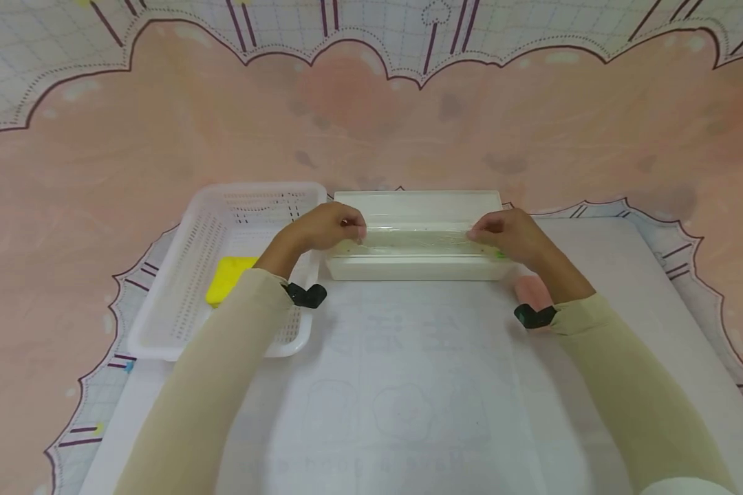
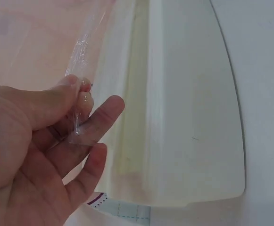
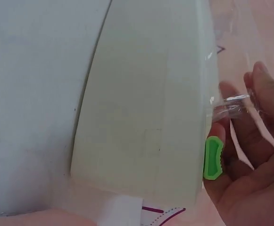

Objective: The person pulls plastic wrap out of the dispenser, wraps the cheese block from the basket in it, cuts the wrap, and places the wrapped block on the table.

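Note:
A white cling film dispenser (image 1: 421, 269) lies lengthwise at the far side of the white table, its lid (image 1: 417, 206) raised behind. Clear cling film (image 1: 417, 238) stretches between my hands over the dispenser. My left hand (image 1: 328, 225) pinches one corner of the film between thumb and fingertips, as the left wrist view shows, with the other fingers loosely spread. At the opposite end my right hand (image 1: 509, 232) pinches the film's other corner. In the right wrist view, a green slider (image 3: 214, 157) on the dispenser's edge sits beside the right fingers.
To the left stands a white perforated plastic basket (image 1: 151, 344), holding a yellow block-like thing (image 1: 228, 276) partly hidden by the left sleeve. A pink object (image 1: 532, 291) lies under my right wrist. Dark bands circle both wrists. A patterned cloth lies beyond and beneath the white sheet.

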{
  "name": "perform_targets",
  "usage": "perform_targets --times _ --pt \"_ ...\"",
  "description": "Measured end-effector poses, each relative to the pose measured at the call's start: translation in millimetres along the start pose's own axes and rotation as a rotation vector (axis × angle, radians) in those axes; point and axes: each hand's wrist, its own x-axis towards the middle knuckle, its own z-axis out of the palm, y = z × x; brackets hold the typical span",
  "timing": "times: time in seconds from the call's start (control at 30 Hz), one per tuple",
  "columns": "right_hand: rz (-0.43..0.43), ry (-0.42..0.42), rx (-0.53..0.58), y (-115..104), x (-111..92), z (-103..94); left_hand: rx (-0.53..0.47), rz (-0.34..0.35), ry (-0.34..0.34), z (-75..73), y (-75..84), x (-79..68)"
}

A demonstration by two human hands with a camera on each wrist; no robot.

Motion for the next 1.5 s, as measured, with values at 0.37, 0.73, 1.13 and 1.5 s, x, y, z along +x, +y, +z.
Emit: perform_targets --times 0.37,0.73,1.13,1.5 --pt "-0.070 0.116 0.152 -1 -15 -6.3 -0.355 -0.003 0.018 4.9 -0.1 -12.6" --pt "-0.091 0.299 0.397 -26 -22 -7.9 -0.295 0.078 0.146 -5.7 10.2 -28.5" --pt "-0.212 0.290 0.913 -66 -48 -20.7 -0.377 0.176 0.273 -25.5 47.1 -53.5" --pt "-0.423 0.380 1.152 -91 -59 -27.9 -0.340 0.259 0.440 -29.3 71.2 -66.4"
